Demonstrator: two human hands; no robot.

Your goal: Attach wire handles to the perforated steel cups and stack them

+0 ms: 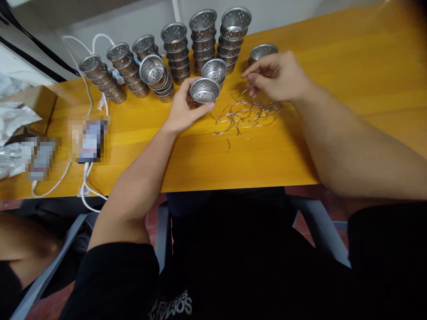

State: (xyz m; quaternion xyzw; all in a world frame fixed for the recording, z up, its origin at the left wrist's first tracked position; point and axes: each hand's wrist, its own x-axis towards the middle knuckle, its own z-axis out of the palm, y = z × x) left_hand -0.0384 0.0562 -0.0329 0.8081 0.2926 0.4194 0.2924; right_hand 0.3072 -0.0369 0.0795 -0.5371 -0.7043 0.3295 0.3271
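Observation:
My left hand (185, 109) is wrapped round a perforated metal cup (204, 91), its open mouth facing up. Over a loose pile of thin curved wires (245, 114), my right hand (271, 78) has its thumb and fingers pinched together, and a thin wire (245, 91) sticks out below the fingertips. Just behind the right hand stands a single perforated cup (263, 52), partly hidden by it. Another short stack of cups (214, 70) is right behind the cup in my left hand.
Several tall stacks of perforated cups (203, 38) line the back of the wooden table (200, 164). Phones, one a dark phone (91, 141), lie at left with white cables (87, 186). A cardboard box (43, 104) with plastic bags stands far left; another person's leg (26, 249) shows below.

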